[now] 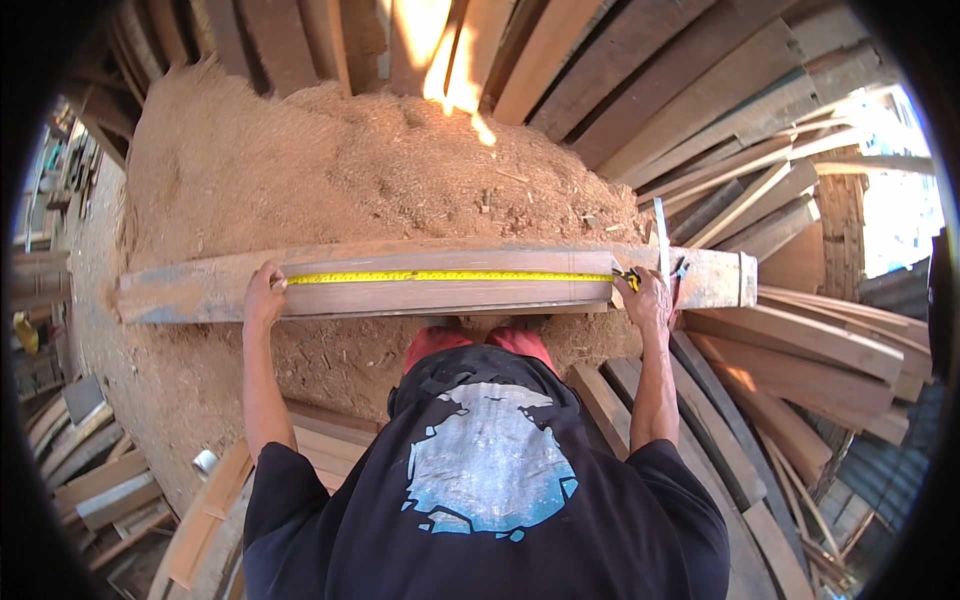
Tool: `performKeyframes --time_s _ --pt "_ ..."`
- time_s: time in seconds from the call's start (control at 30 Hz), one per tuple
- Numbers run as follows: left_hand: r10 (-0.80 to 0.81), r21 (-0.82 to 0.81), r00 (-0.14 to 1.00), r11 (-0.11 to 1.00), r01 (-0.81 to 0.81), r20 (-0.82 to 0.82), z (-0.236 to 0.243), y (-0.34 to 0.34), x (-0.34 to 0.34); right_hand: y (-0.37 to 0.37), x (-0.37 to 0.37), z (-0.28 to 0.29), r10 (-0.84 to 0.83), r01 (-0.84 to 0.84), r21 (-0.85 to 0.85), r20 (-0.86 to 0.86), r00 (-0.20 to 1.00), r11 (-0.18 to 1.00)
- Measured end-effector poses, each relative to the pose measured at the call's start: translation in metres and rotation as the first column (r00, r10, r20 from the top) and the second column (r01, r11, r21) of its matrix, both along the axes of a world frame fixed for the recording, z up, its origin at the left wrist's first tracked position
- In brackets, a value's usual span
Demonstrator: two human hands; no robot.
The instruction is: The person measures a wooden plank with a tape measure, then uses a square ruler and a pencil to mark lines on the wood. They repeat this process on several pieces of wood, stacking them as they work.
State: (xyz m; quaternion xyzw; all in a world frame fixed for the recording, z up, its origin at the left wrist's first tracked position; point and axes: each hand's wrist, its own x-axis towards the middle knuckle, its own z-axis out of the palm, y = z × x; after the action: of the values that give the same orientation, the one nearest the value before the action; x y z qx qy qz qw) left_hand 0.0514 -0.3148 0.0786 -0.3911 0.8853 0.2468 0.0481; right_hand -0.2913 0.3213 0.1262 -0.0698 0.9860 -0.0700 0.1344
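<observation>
A yellow tape measure (450, 276) is stretched straight along a reddish-brown board (450, 294), which lies crosswise in front of me on a longer, weathered beam (160, 291). At the board's left end, my left hand (265, 294) pinches the end of the blade. My right hand (645, 297) is closed around the black-and-yellow tape case at the right end; the fingers hide most of the case. Just beyond the right hand, a pale thin strip (661, 235) and a small red-and-black tool (680, 278) rest by the beam.
A big mound of sawdust (300, 175) rises behind the beam. Planks (680, 80) lean along the far side and far right. More boards lie stacked at the right (800, 375), and others at the lower left (110, 480). Bright sunlight falls at the top.
</observation>
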Motion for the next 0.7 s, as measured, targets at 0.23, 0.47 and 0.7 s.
performKeyframes --time_s 0.23,0.47,0.7 --pt "0.018 -0.008 0.997 1.000 -0.017 0.073 0.003 -0.011 -0.002 0.018 0.004 -0.012 -0.034 0.032 -0.063 -0.033 0.999 0.998" --pt "0.092 0.046 0.994 0.994 -0.095 0.054 0.007 -0.007 -0.006 0.016 0.002 -0.008 -0.010 0.009 -0.043 -0.027 1.000 0.999" --pt "0.057 0.013 0.997 0.998 -0.058 0.053 0.010 -0.004 -0.007 0.019 -0.003 -0.012 -0.026 0.027 -0.064 0.022 0.999 0.998"
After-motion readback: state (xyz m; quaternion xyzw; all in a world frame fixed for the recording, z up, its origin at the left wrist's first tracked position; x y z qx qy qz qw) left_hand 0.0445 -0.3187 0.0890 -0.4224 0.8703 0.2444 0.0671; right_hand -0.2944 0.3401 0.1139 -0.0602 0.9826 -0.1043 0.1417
